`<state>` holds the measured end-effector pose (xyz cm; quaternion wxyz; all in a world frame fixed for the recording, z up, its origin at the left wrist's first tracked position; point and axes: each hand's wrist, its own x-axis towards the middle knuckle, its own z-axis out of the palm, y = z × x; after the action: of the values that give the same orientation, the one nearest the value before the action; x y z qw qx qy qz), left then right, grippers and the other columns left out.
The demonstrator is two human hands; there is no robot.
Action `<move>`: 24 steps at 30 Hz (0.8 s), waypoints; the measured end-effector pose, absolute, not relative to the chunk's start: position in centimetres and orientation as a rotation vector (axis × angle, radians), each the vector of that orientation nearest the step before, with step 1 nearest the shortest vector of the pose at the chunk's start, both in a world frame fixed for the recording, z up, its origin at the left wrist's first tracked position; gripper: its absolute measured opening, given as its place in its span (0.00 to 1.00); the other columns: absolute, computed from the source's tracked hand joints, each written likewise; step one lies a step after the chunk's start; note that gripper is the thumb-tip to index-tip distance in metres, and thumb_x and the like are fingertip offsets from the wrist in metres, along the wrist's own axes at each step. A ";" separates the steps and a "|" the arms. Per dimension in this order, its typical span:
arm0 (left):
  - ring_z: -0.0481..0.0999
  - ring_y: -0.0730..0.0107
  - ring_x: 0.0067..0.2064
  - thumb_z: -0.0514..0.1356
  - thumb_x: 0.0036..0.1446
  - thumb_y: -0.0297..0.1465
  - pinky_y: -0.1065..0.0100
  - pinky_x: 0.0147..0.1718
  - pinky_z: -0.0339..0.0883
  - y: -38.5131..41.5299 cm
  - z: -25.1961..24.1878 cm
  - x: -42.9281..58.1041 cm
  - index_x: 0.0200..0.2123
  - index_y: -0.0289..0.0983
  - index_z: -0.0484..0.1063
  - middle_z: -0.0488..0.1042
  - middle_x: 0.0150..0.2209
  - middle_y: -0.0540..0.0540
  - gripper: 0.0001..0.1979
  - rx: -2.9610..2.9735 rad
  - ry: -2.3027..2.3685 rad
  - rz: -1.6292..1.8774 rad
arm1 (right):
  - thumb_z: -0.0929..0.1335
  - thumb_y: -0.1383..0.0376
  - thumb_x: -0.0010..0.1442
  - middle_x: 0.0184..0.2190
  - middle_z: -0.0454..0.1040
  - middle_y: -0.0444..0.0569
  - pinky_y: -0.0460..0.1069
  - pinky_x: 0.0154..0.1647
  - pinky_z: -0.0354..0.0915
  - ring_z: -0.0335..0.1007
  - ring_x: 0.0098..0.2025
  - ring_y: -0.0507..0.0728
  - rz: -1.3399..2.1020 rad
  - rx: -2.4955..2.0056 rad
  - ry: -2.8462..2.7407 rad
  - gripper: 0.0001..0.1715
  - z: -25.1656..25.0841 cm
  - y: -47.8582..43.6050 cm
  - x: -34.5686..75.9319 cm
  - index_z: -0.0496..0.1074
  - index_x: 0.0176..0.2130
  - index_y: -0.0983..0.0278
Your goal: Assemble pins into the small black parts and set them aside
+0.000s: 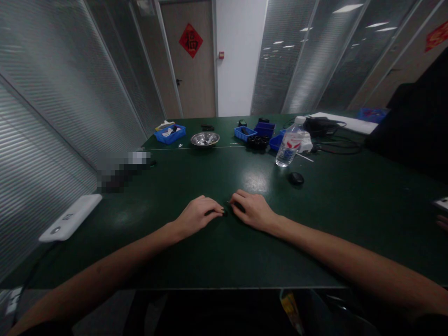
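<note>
Both my hands are over the near middle of the green table, a small gap between them. My left hand is closed in a pinch on a small black piece, too small to name. Opposite it, my right hand is closed around a dark object mostly hidden by the fingers. A thin pale tip sticks out from those fingers toward the left hand. What kind of object it belongs to cannot be made out.
Beyond my right hand lie a black mouse and an upright water bottle. Farther back are a metal bowl, blue trays and cables. A white power strip lies left. Part of another person's hand shows at right.
</note>
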<state>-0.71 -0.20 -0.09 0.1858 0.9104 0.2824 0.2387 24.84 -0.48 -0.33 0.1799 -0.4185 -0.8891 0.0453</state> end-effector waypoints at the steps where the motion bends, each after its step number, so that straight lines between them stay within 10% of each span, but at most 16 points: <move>1: 0.77 0.64 0.51 0.60 0.68 0.30 0.60 0.52 0.64 -0.1 -0.2 -0.8 0.46 0.39 0.76 0.80 0.47 0.48 0.06 2.563 0.812 0.681 | 0.65 0.63 0.68 0.42 0.73 0.47 0.47 0.32 0.54 0.68 0.34 0.52 0.135 -1.176 -2.514 0.07 -0.3 -0.5 24.8 0.70 0.45 0.61; 24: 0.73 0.61 0.50 0.59 0.69 0.35 0.59 0.50 0.68 0.6 0.0 -1.2 0.51 0.39 0.75 0.76 0.48 0.44 0.11 2.481 0.968 0.656 | 0.65 0.64 0.67 0.42 0.75 0.48 0.47 0.33 0.58 0.70 0.34 0.53 0.196 -1.012 -2.542 0.11 -0.1 -0.7 25.1 0.70 0.49 0.62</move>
<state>-1.15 0.56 0.00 0.1982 0.8866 0.3461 0.2345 25.06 -0.74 -0.12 0.1980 -0.3618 -0.9083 0.0702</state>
